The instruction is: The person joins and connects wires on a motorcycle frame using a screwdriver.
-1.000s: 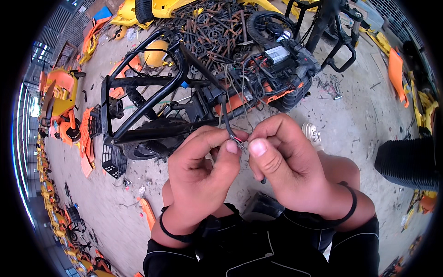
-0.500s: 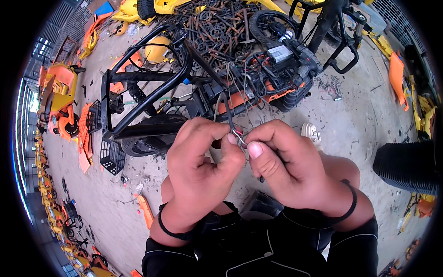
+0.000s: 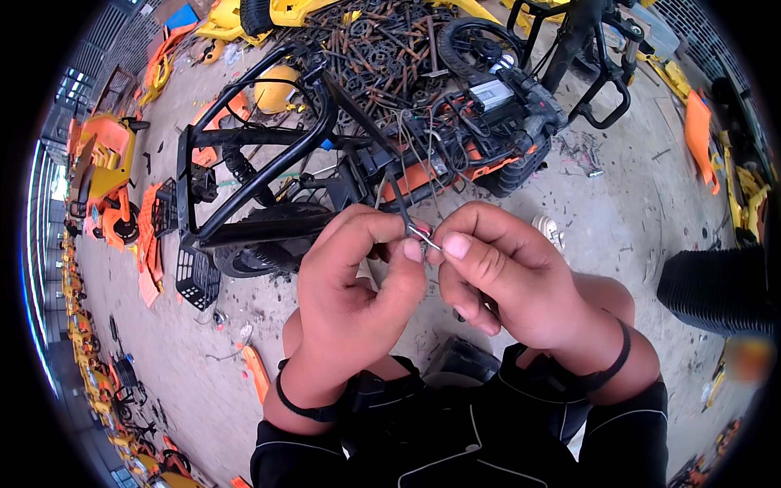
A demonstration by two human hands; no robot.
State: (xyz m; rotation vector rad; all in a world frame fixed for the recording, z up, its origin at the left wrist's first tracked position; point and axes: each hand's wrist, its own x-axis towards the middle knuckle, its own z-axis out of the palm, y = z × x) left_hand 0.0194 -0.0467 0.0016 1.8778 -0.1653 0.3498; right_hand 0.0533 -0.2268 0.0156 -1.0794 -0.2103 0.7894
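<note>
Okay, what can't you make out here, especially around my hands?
All in the head view:
Thin wires: too small to count, partly covered by left hand and right hand.
Left hand's lower fingers: mostly hidden behind that hand.
Wheel: partly behind black frame.
Ribbed black object: cut off by picture's dark edge.
Orange patch, far right: blurred.
</note>
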